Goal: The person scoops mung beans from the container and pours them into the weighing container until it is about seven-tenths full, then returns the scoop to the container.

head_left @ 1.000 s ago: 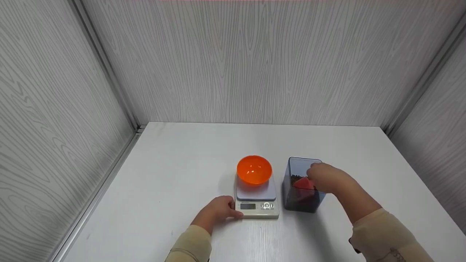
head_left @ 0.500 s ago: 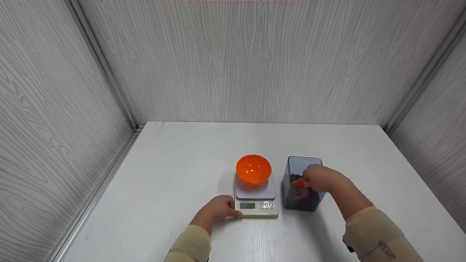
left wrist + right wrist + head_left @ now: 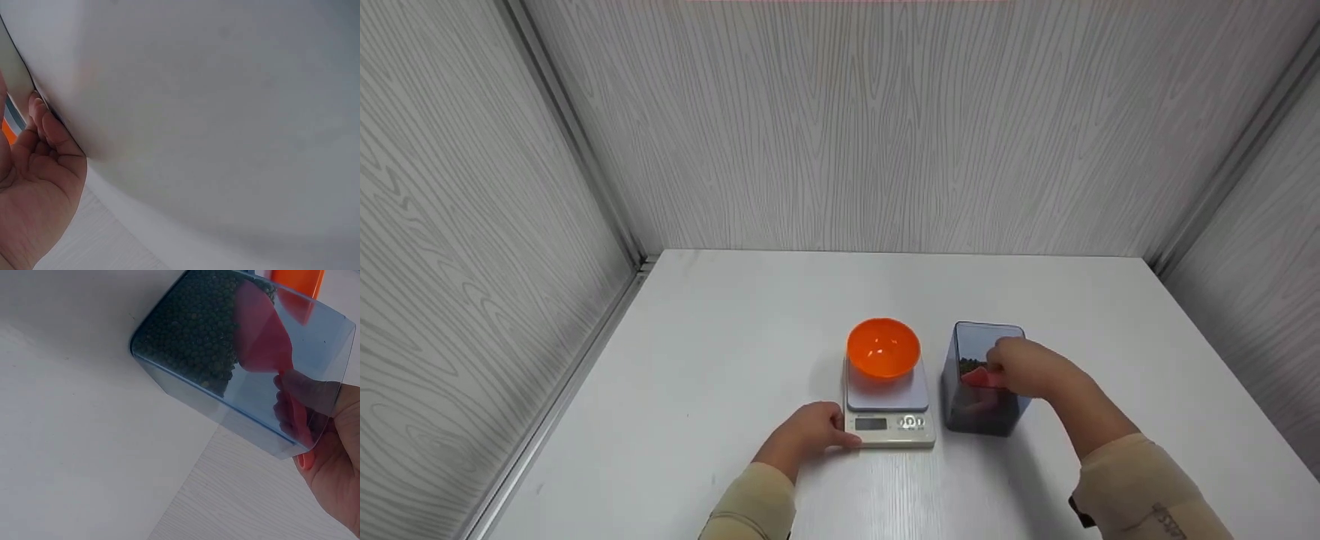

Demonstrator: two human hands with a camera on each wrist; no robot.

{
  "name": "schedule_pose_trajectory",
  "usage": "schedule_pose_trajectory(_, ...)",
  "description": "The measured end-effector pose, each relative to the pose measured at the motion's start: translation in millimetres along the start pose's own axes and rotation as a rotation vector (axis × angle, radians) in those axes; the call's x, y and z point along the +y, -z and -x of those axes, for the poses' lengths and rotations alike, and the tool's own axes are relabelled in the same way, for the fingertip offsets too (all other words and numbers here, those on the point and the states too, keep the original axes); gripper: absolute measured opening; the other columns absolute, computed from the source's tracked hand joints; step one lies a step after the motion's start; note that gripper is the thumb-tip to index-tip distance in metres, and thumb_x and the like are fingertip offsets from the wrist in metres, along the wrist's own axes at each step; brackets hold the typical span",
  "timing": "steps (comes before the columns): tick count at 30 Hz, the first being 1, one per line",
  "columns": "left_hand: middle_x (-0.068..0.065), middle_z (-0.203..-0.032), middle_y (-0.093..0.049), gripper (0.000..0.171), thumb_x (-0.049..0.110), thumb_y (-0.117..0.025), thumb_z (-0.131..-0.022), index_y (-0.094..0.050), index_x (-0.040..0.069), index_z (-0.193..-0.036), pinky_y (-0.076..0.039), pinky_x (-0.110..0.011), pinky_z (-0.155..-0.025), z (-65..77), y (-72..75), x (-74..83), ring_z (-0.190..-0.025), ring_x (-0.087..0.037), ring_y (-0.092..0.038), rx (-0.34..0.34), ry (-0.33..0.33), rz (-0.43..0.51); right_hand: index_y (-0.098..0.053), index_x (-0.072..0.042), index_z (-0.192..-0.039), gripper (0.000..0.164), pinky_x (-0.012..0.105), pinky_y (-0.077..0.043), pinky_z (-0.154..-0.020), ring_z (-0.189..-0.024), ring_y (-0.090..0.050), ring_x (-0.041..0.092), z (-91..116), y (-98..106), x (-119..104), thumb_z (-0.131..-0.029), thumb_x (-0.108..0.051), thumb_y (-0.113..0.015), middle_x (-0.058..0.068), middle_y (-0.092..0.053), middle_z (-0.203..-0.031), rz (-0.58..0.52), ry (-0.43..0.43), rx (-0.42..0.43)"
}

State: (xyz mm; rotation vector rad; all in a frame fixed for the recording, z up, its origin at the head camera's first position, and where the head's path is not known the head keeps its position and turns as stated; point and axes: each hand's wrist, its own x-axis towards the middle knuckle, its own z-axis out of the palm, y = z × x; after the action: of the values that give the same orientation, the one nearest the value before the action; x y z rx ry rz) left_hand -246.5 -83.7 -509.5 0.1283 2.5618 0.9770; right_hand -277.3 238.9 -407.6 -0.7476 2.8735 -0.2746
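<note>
In the head view, an orange bowl (image 3: 883,349) sits on the platform of a white kitchen scale (image 3: 894,431). My left hand (image 3: 808,427) holds the scale's near left corner, its thumb along the front edge and its fingers curled against the left side. Right of the scale stands a tinted clear container (image 3: 969,411) part-filled with small dark green beans (image 3: 191,326). My right hand (image 3: 1027,366) reaches in at the top and grips a red scoop (image 3: 264,337) by its handle. Through the wall, the scoop's blade appears beside the beans; whether it carries any is unclear.
The white table (image 3: 720,337) carries the scale and container close together near its middle. A wood-grain panel (image 3: 847,127) rises behind it, with similar panels at the left and right.
The right hand has shifted slightly left, and the red scoop has tipped and sunk lower in the container. The left hand, scale and bowl stay put.
</note>
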Motion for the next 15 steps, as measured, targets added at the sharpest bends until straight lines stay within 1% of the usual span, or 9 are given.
schedule_pose_trajectory(4,0.000,-0.067,-0.046,0.035,0.035,-0.078,-0.069,-0.052,0.012,-0.073,-0.034,-0.031,-0.062,0.3,0.1,-0.3,-0.068,-0.018,-0.046,0.002,-0.014,0.001,-0.061,-0.008,-0.070,0.012,0.028,-0.037,-0.056,-0.063,-0.041,0.015,5.2,2.3,1.9,-0.080,-0.002,-0.062,0.000,-0.045,-0.067,0.029,0.051,0.063)
schedule_pose_trajectory(7,0.001,-0.067,-0.046,0.035,0.036,-0.078,-0.069,-0.052,0.012,-0.073,-0.034,-0.031,-0.062,-1.4,-0.3,-0.9,-0.068,-0.018,-0.046,0.005,-0.028,-0.005,-0.063,-0.007,-0.073,0.009,0.028,-0.037,-0.058,-0.066,-0.041,0.015,9.2,5.1,3.7,-0.079,0.000,-0.063,0.000,-0.044,-0.069,0.056,0.074,0.107)
schedule_pose_trajectory(11,0.000,-0.068,-0.047,0.036,0.037,-0.078,-0.068,-0.052,0.013,-0.073,-0.034,-0.031,-0.062,-2.0,-1.0,-0.9,-0.068,-0.018,-0.046,0.007,-0.016,-0.013,-0.065,-0.005,-0.078,0.005,0.029,-0.037,-0.058,-0.067,-0.041,0.015,16.7,5.6,8.0,-0.078,-0.001,-0.064,0.000,-0.046,-0.070,0.027,0.058,0.122)
schedule_pose_trajectory(15,0.000,-0.068,-0.048,0.036,0.037,-0.079,-0.068,-0.053,0.012,-0.073,-0.034,-0.032,-0.062,-1.0,-0.9,0.3,-0.069,-0.018,-0.046,0.003,0.000,-0.011,-0.065,-0.005,-0.082,0.005,0.029,-0.039,-0.060,-0.069,-0.043,0.015,23.8,3.8,13.3,-0.078,-0.002,-0.065,-0.001,-0.048,-0.072,-0.018,0.039,0.131)
